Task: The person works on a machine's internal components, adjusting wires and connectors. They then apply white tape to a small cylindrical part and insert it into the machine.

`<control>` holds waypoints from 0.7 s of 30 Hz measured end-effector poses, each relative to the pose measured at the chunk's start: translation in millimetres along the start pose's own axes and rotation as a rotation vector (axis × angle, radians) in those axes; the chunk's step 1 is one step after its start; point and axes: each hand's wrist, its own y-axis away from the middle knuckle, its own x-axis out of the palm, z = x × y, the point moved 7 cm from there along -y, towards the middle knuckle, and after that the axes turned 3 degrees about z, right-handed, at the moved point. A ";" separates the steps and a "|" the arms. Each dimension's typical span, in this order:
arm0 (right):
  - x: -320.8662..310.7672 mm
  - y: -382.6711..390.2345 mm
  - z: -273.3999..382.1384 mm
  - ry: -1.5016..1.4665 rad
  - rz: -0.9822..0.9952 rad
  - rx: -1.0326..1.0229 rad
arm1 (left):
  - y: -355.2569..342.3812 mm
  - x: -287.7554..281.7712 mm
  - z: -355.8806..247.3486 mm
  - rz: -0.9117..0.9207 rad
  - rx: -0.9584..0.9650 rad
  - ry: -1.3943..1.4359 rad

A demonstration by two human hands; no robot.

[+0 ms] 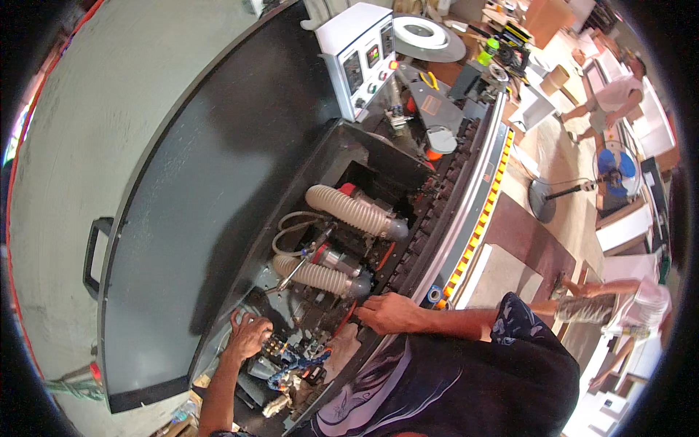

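I lean over an opened edge-banding-type machine [342,138] with a dark metal housing. My left hand [249,335] is at its near left part, fingers curled by small brass fittings [274,344] and blue tubing [298,360]; what they grip is hidden. My right hand [389,314] rests at the inner edge of the track, fingers bent but loosely apart, beside a thin red-orange curved part [345,319]. Just beyond it are two ribbed beige hoses, the nearer hose [313,275] and the farther hose [349,210], each ending in a grey elbow. A motor [331,258] sits between them.
The large dark cover [211,167] stands raised on the left. A white control box [358,60] is at the far end, near a round reel [426,35]. A yellow-and-black strip [480,218] runs along the right side. A floor fan [615,171] and two people are beyond.
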 end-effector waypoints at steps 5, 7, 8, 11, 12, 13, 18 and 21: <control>-2.0 -2.8 3.9 0.005 0.001 -0.023 | 8.9 -2.6 -4.1 -0.080 -0.046 -0.118; 4.8 -0.1 -3.2 0.016 -0.013 -0.003 | 3.2 -6.7 -6.9 -0.104 -0.057 -0.168; 9.7 0.7 -4.1 0.012 -0.020 0.006 | 4.9 -8.6 -9.1 -0.107 -0.064 -0.194; 10.3 -1.3 -3.9 0.007 -0.023 0.008 | 2.5 -6.1 -7.4 -0.205 -0.050 -0.100; 10.1 -2.0 -3.2 0.001 -0.021 0.018 | 8.4 -1.4 -6.2 -0.196 -0.063 -0.043; 6.1 -4.2 -0.2 0.021 -0.011 -0.018 | 10.4 -4.3 -9.5 -0.194 -0.070 0.015; 10.5 -0.9 -3.1 0.058 -0.012 -0.015 | 8.5 -2.0 -6.4 -0.145 -0.026 -0.008; 10.2 -1.7 -4.5 0.074 -0.010 -0.015 | 5.5 5.0 -6.4 -0.183 -0.048 -0.144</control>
